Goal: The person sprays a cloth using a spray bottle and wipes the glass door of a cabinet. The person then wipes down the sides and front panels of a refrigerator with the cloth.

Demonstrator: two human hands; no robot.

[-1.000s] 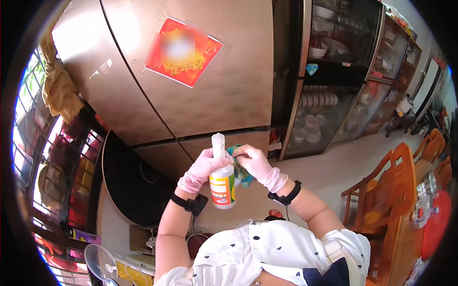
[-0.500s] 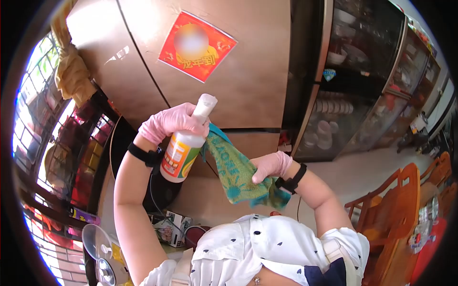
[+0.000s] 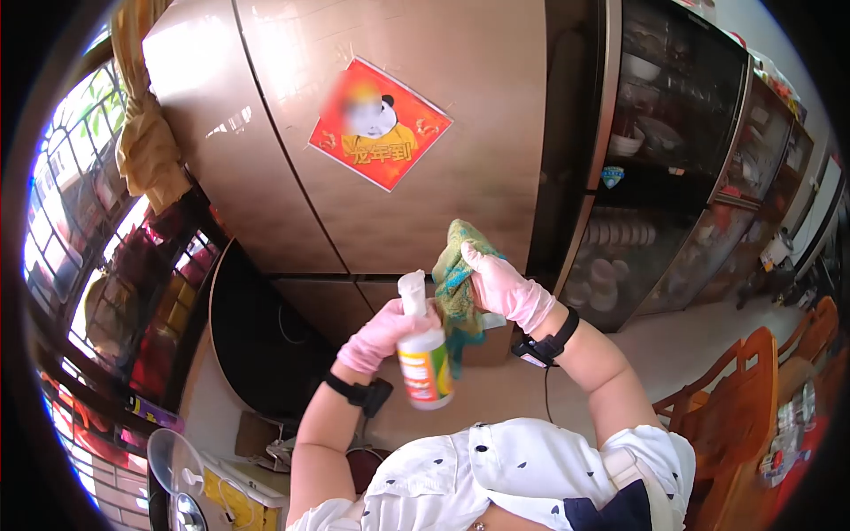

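The left grip [image 3: 394,327], gloved in pink, is closed around the neck of a white spray bottle [image 3: 427,367], and the right grip [image 3: 505,285], gloved likewise, is closed on a bunched green-and-teal towel [image 3: 460,274]. The bottle's long axis stands close to upright, its top leaning slightly leftward; the towel lies just beside that top, on the right, one end raised above it and the other hanging down. The right grip is the nearer to the towel, the left to the bottle; whether towel and bottle touch, I cannot tell. Farther out, beyond both grips, rise wide refrigerator doors [image 3: 443,195] with a red diamond-set New Year poster [image 3: 381,124]; to the right stand a glass-fronted crockery cabinet [image 3: 664,168] and wooden armchairs [image 3: 748,389]
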